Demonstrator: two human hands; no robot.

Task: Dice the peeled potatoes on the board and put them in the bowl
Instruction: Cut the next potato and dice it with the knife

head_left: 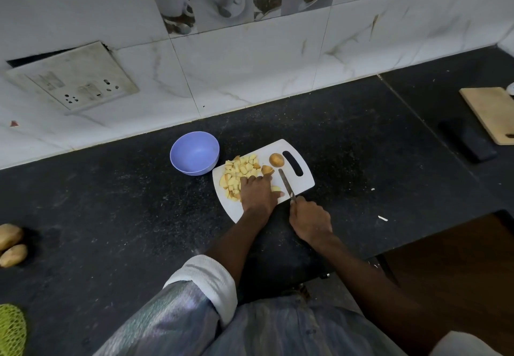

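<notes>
Nearest the lens: rolled white sleeve (205, 286) on the left arm. Beyond it, left hand (257, 194) laid over the diced potato (239, 173) on the white cutting board (303, 186), fingers fairly straight, pressing rather than gripping. Right hand (310, 220) curled round the knife (286, 186) handle, blade resting flat. Uncut pieces (276, 159) beside the board's handle slot. Blue bowl (194, 153) just left, empty. Probably firm, wet, slippery cubes; best scooped in a cupped palm, not pinched.
</notes>
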